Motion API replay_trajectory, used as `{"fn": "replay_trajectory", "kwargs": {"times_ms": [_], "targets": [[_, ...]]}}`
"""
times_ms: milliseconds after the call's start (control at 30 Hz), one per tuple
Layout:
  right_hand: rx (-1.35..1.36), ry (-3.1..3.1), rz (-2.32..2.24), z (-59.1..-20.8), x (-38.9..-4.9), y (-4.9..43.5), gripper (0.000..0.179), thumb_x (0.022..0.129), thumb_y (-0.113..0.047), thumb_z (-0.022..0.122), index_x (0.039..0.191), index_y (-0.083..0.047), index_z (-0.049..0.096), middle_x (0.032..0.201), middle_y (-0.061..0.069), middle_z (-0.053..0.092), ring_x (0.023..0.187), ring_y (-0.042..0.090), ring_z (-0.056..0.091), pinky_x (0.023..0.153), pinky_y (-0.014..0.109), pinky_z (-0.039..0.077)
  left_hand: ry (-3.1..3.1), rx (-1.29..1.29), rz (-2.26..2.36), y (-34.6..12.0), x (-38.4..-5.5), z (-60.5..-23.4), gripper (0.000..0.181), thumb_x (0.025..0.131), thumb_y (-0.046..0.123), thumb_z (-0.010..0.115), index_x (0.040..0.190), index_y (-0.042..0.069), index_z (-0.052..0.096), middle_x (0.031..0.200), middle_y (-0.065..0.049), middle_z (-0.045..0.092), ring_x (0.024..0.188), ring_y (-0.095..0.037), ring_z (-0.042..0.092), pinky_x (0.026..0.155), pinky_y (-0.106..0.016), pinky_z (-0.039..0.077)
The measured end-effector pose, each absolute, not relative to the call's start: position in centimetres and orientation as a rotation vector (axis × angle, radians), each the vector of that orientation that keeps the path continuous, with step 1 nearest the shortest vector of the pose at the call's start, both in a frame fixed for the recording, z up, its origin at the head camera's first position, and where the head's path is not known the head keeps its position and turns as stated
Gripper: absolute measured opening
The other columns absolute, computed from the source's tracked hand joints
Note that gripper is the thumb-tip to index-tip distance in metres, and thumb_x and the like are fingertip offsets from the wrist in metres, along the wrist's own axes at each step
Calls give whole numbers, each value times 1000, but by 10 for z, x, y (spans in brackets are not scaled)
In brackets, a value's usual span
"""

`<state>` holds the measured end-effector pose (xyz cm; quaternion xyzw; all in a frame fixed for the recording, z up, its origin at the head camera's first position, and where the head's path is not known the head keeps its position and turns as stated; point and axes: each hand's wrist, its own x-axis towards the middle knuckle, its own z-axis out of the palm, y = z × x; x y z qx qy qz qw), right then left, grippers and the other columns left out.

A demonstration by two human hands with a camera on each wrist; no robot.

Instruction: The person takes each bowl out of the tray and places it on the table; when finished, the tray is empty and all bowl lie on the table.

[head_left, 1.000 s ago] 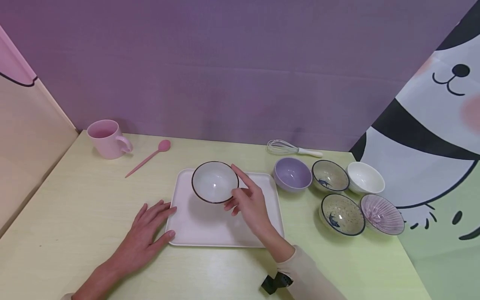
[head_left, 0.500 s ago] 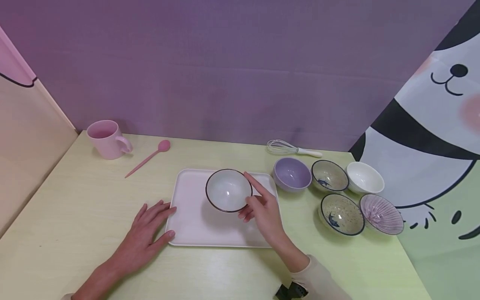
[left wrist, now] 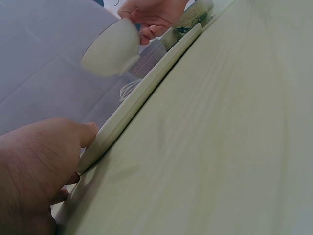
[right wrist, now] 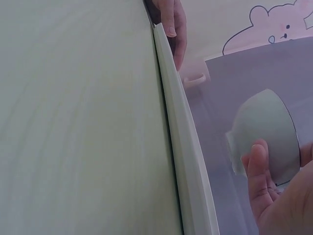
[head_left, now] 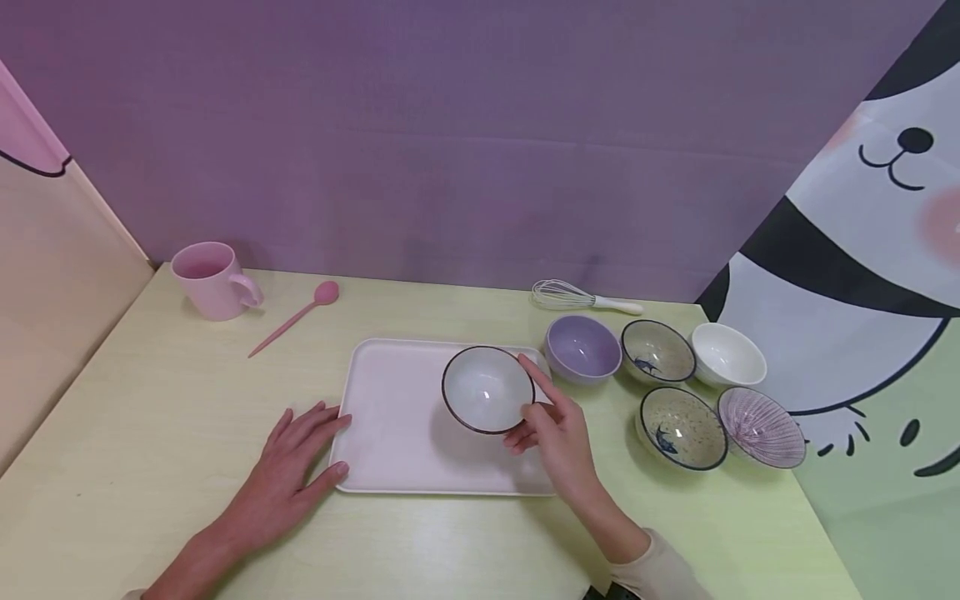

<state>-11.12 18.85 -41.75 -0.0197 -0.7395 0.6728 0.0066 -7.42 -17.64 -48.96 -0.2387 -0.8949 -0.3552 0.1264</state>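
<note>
My right hand point(head_left: 558, 433) holds a white bowl point(head_left: 487, 392) with a dark rim by its right side, one finger reaching along the rim. The bowl hangs above the right half of a white rectangular tray point(head_left: 390, 417), its shadow falling on the tray. In the left wrist view the bowl point(left wrist: 112, 49) is clearly off the tray, and in the right wrist view the thumb and fingers hold the bowl point(right wrist: 266, 129) from both sides. My left hand point(head_left: 288, 467) lies at the tray's left edge, with fairly straight fingers and thumb touching it.
Right of the tray stand a purple bowl point(head_left: 583, 348), two speckled blue-patterned bowls point(head_left: 658, 350), a white bowl point(head_left: 727, 354) and a striped bowl point(head_left: 761, 427). A whisk point(head_left: 585, 297) lies behind them. Back left are a pink mug point(head_left: 213, 283) and a pink spoon point(head_left: 296, 318).
My right hand has carried the white bowl rightward and somewhat nearer to me over the tray. The left hand has stayed at the tray's edge.
</note>
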Motion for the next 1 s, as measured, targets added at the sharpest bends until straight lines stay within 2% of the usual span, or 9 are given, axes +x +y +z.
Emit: {"fn": "replay_trajectory", "kwargs": {"times_ms": [1000], "targets": [[-139, -2286, 2034, -418, -81, 250, 67, 107, 6, 40, 171, -15, 45, 70, 17, 74, 65, 20, 77, 65, 33, 70, -2598, -695, -1038, -176, -74, -489, 57, 102, 21, 79, 155, 9, 62, 158, -19, 59, 151, -47, 47, 139, -37, 4]]}}
